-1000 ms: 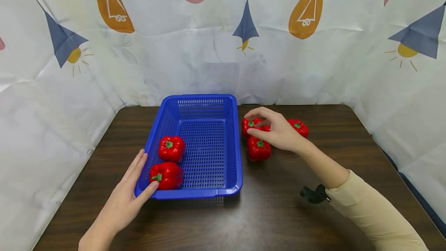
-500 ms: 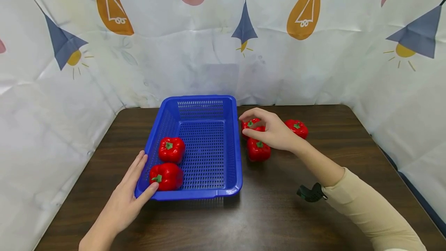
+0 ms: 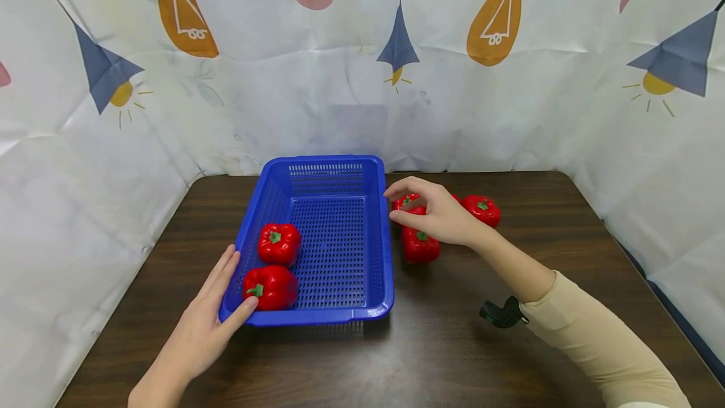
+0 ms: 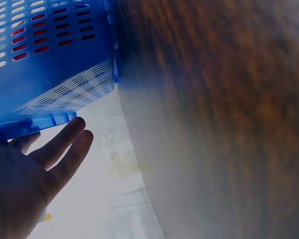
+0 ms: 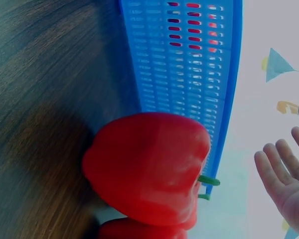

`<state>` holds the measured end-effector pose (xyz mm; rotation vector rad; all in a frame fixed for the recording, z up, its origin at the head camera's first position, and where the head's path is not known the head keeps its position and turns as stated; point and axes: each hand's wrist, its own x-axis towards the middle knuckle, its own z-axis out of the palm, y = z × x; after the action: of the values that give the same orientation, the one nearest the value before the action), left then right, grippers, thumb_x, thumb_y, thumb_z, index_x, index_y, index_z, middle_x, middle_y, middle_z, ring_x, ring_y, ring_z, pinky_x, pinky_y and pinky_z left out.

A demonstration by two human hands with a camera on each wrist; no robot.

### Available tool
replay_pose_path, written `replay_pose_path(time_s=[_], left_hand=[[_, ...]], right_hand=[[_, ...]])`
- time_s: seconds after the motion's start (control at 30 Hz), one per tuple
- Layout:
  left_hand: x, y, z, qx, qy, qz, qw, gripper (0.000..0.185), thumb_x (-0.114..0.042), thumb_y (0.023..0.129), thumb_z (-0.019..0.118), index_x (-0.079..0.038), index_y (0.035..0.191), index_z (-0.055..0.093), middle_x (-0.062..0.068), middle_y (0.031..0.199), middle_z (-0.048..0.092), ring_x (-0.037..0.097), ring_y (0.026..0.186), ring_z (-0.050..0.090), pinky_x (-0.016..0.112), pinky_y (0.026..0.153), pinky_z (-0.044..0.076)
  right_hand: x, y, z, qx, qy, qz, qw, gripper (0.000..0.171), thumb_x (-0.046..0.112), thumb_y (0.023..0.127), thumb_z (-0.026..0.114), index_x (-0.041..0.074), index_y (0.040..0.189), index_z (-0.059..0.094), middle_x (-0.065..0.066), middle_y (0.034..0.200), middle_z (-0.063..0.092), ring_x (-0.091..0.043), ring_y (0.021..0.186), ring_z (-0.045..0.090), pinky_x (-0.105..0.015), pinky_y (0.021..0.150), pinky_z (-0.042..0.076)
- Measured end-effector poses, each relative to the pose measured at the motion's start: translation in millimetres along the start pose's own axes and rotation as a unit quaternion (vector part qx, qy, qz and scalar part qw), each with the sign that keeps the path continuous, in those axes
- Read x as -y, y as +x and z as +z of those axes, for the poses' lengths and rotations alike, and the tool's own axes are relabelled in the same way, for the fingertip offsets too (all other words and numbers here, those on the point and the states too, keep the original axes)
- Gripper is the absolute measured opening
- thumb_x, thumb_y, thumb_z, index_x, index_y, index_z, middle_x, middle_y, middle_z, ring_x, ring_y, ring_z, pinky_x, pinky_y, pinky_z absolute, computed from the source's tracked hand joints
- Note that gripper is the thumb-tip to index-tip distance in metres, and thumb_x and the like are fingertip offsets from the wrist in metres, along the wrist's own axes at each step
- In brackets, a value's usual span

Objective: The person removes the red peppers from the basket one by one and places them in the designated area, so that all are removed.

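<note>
Your right hand (image 3: pixel 444 209) hangs over the loose cluster, fingers curved and apart, and there's nothing in that grasp! Below it sit glossy red bell peppers with green stems: a near pepper (image 3: pixel 421 248) and a partly covered pepper (image 3: pixel 404 201) just beside the basket, plus a farther pepper (image 3: pixel 482 209) off to the right. A sliver of red peeks past your knuckles; how many lie there, you can't tell.

Over on the left, your left hand (image 3: pixel 204 321) lies at the near left corner of the blue slotted plastic basket (image 3: pixel 317 317), fingers straight, thumb reaching over the rim. Inside, an upper pepper (image 3: pixel 279 243) and a lower pepper (image 3: pixel 272 287) line up along the left side.

Watch the crowding now! Dip those fingers carelessly and a neighbour could get knocked and roll across the dark wooden counter (image 3: pixel 442 348). That shiny skin may slip if you catch only one edge. Brush the basket's right wall and it could slide, since your left hand looks merely rested there.

And look what the right wrist camera gives you: clear air between your fingers and the pepper nearest the lens, where the head view makes them overlap. The left wrist camera shows your fingertips outside the basket wall, red glinting through its slots; only the head view lays out both peppers inside.
</note>
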<state>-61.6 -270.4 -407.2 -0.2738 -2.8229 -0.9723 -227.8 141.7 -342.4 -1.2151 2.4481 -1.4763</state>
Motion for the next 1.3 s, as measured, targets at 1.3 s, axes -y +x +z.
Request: replay_pose_path(time_s=[1.3], left_hand=[[-0.1, -0.5, 1.9, -0.001, 0.005, -0.004, 1.0000, 0.082, -0.033, 0.100, 0.067, -0.023, 0.166, 0.019, -0.005, 0.172, 0.009, 0.040, 0.153, 0.021, 0.076, 0.100, 0.037]], right_hand=[[7.5, 14.7, 16.9, 0.032, -0.010, -0.016, 0.999, 0.027, 0.015, 0.096, 0.074, 0.011, 0.123, 0.068, 0.005, 0.114, 0.068, -0.014, 0.104, 0.063, -0.040, 0.091, 0.055]])
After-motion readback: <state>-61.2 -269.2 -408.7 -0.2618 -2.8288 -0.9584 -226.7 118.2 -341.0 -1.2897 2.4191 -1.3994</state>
